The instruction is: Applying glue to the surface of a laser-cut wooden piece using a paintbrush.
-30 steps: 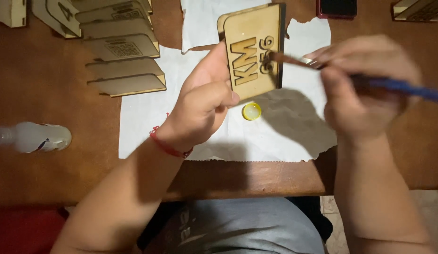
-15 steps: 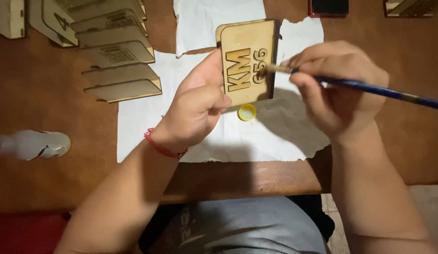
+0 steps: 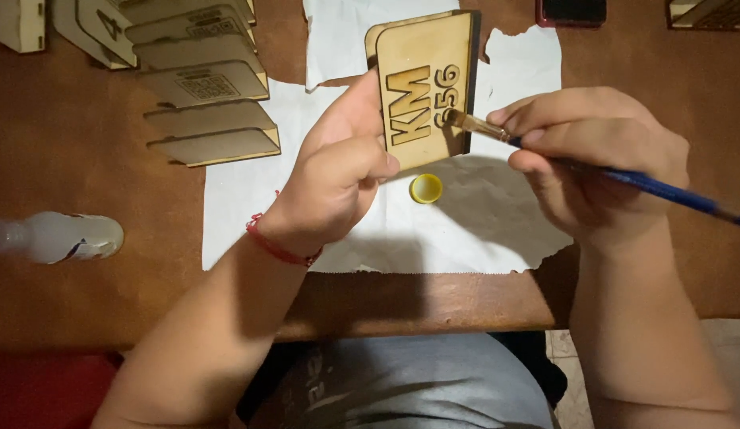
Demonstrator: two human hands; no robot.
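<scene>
1. Left hand clamps the plaque by its lower left edge, thumb on the face, fingers curled behind; the plaque stands upright, long axis running away from the body, lifted above the paper.
2. Right hand pinches the brush in a pen grip. The blue handle trails out right past the fingers, and the bristle tip points left.
3. Key relation: the tip touches the plaque's face just beside the cut-out marks on its right side, so the work sits directly left of the right fingertips, with nothing between.
4. Yellow cap lies on the paper just below the plaque, between the two hands.
5. Stacked wooden panels stand well left of the left fingers, and a white bottle lies further left on the table.
6. A dark object sits at the far edge.
</scene>
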